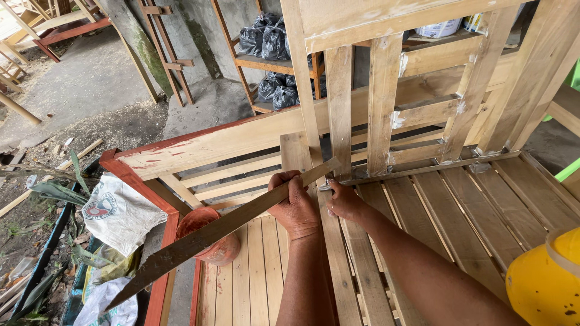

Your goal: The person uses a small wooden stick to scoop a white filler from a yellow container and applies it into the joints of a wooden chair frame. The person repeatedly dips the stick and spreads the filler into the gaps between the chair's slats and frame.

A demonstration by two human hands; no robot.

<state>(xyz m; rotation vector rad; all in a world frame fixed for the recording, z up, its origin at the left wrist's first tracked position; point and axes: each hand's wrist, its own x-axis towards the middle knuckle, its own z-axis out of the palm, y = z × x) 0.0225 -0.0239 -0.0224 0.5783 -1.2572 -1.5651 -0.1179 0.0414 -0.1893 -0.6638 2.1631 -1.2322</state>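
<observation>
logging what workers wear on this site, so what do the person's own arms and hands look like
Both arms are bare as far as the picture shows: no sleeves, no gloves. The left hand has a thin band around its wrist; I cannot tell what kind it is. The right hand shows no ring, watch or band. No markings are visible on either forearm.

You stand in an open-air carpentry workshop. Unfinished slatted wooden furniture point(423, 199) fills your twelve and three o'clock, bare timber frames point(166, 54) lean on a concrete wall at eleven, and sawdust and offcuts point(72, 154) litter the ground at nine.
</observation>
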